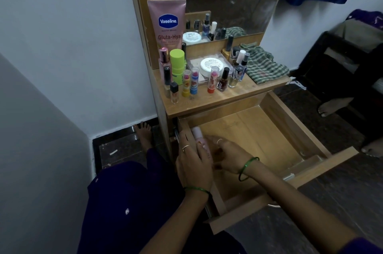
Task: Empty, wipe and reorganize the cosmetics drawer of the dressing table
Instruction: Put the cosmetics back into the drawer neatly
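Pale wood shows across most of the drawer (259, 129), pulled fully out below the dressing table top (238, 93). Both hands work at the drawer's left wall. The left hand (193, 162) lies on that wall with its fingers curled about a pink bottle (200, 136), which lies along the wall near the back left corner. The right hand (224, 155) reaches in just beside it, fingers bent toward the bottle's lower end; whether it pinches anything I cannot tell.

The rest of the cosmetics stand on the top: a Vaseline tube (167, 23) at the back left corner, lip balms (190, 82) along the front edge, a white jar (211, 66) in the middle, and a green checked cloth (263, 65) at the right edge.

With the drawer nearly bare and the cloth set aside, this reads as reorganizing, the first item going in. The next move calls for seating the bottle flush against the wall, then fetching another piece.

The bottle's lower half is hidden by the hands; its label is unreadable.
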